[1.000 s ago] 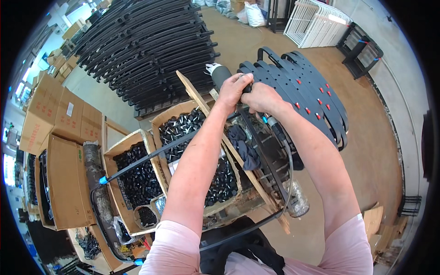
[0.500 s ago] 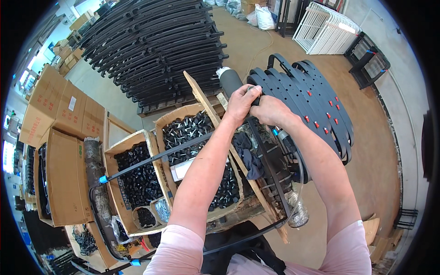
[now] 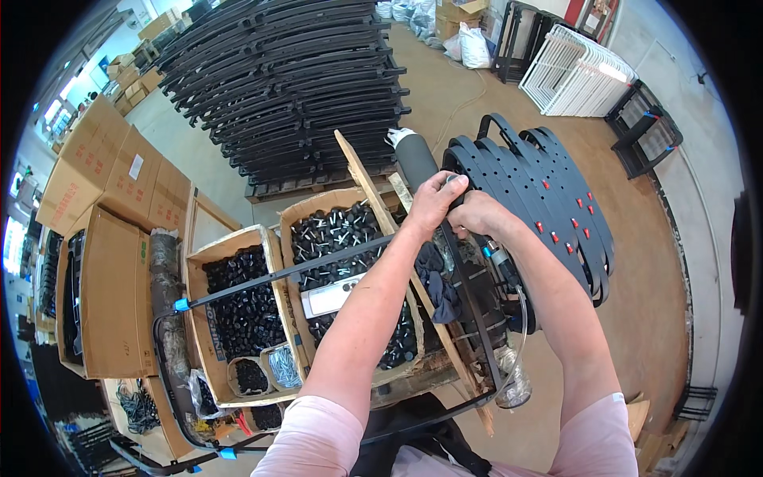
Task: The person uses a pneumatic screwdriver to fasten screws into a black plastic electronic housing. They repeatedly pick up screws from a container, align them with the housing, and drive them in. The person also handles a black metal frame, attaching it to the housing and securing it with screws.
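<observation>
Both my hands meet at the far end of a black tubular metal frame [image 3: 334, 261], right beside a dark grey foam roller [image 3: 415, 161] with white wrap on its tip. My left hand [image 3: 433, 205] is closed round the frame's end by the roller, thumb lying along the top. Against it, my right hand [image 3: 483, 216] is curled with its fingers tucked under; what it grips is hidden. The frame reaches back toward me over the boxes, with blue tape [image 3: 182, 305] on its corner. Under my right forearm hangs a power driver [image 3: 501, 258] with a clear hose.
Open cartons hold black caps [image 3: 245, 306] and black-headed bolts [image 3: 338, 230]. A wooden board [image 3: 369, 191] slants beside them. Curved black frames with red clips [image 3: 548, 191] stand on the right. A tall stack of black bars [image 3: 294, 95] rises ahead; cardboard boxes [image 3: 111, 171] are at left.
The surroundings have shifted slightly down and right in view. My hands stay together at the frame's end, and the right fingers have turned a little.
</observation>
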The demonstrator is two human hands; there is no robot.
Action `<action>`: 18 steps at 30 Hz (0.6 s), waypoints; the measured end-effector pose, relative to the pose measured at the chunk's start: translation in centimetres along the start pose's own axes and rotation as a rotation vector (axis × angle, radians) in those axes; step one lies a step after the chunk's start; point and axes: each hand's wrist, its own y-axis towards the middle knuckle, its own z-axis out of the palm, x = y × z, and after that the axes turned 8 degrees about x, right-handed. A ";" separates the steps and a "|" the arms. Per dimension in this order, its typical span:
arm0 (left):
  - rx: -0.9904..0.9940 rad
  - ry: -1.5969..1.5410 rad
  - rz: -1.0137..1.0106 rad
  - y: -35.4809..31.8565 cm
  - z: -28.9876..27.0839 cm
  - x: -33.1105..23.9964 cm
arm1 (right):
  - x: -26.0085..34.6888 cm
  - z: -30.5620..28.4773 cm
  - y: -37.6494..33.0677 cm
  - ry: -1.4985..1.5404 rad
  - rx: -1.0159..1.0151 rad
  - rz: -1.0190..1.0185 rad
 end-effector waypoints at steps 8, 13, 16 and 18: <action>-0.011 -0.014 -0.035 0.0 0.1 -0.7 | 1.3 -0.4 -0.7 0.020 0.004 0.005; -0.002 -0.070 0.008 0.4 0.7 -1.0 | 0.4 -0.2 -0.3 -0.002 -0.026 0.008; -0.029 0.016 0.131 -0.6 1.3 -1.9 | 0.1 0.1 -0.7 -0.196 -0.156 -0.110; -0.039 0.084 0.200 -2.7 1.6 -3.4 | 2.0 1.5 -4.1 -0.292 -0.255 -0.189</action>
